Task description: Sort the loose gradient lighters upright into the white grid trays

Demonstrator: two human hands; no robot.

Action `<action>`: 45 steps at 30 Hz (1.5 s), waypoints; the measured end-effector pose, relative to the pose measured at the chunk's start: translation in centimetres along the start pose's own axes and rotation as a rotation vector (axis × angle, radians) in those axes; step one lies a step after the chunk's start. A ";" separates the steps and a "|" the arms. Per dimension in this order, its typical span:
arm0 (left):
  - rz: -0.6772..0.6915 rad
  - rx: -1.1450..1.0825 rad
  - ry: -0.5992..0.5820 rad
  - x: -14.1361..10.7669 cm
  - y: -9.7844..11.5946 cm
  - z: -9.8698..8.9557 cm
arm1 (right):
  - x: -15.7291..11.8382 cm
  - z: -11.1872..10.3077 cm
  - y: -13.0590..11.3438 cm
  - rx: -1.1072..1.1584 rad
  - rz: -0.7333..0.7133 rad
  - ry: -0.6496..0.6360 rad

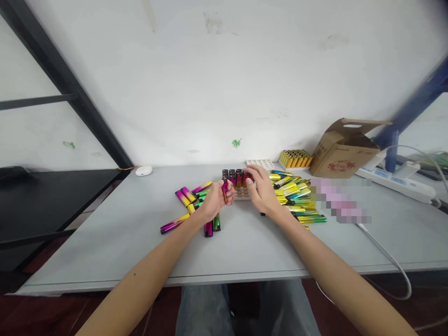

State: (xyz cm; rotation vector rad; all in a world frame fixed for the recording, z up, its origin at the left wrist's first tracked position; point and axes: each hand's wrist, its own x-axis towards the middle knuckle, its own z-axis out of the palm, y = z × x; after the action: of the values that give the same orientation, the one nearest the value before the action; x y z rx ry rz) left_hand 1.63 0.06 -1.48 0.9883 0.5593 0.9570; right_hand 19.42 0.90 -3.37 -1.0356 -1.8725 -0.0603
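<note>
A pale, scuffed wall (175, 93) is rising behind a grey desk (105, 233), where a cardboard box (341, 161) is standing at the back right beside a white power strip (395, 182). Shiny lighters (290, 190) are lying in a loose heap to the right, and a smaller scatter of lighters (184, 197) is lying to the left. Between them, a pale tray (242, 196) is carrying dark-topped lighters (232, 180) upright, with round holes showing at its front. The left hand (213, 203) is curling around a single purple lighter (225, 189), holding it roughly upright just in front of the tray's left side. The right hand (262, 191) is arching over the tray's right end, thumb and fingers loosely parted; whether it is touching the red lighters (245, 181) there, I cannot tell. The step in hand seems to be handling one lighter close to the tray; moving it is probably calling for a steady grip and care around the standing ones.
</note>
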 end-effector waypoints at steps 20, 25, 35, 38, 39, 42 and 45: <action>0.130 0.220 0.032 0.2 -1.2 -0.1 | -0.1 -0.4 -1.4 0.055 -0.111 0.069; 0.198 0.391 0.024 0.5 -1.5 -0.6 | 0.0 -0.2 -2.0 0.118 -0.077 0.036; 0.002 0.389 -0.161 -0.1 -1.9 0.3 | 0.1 -0.1 -2.4 0.278 0.088 0.006; 0.115 0.519 -0.033 0.0 -2.4 0.1 | 0.0 0.0 -2.4 0.345 0.139 -0.006; 0.163 0.574 0.026 0.0 -2.5 -0.1 | 0.1 0.1 -2.4 0.380 0.157 -0.020; 0.267 0.693 0.138 0.0 -2.7 -0.5 | 0.1 0.0 -2.2 0.483 0.199 -0.079; 0.301 0.735 0.166 -0.2 -2.7 -0.5 | 0.2 0.0 -2.2 0.549 0.222 -0.117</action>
State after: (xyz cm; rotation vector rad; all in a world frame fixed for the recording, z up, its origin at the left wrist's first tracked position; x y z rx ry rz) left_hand 2.22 -0.45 -4.09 1.6923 0.9559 1.1310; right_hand 17.92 -0.39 -2.39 -0.8610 -1.7198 0.6224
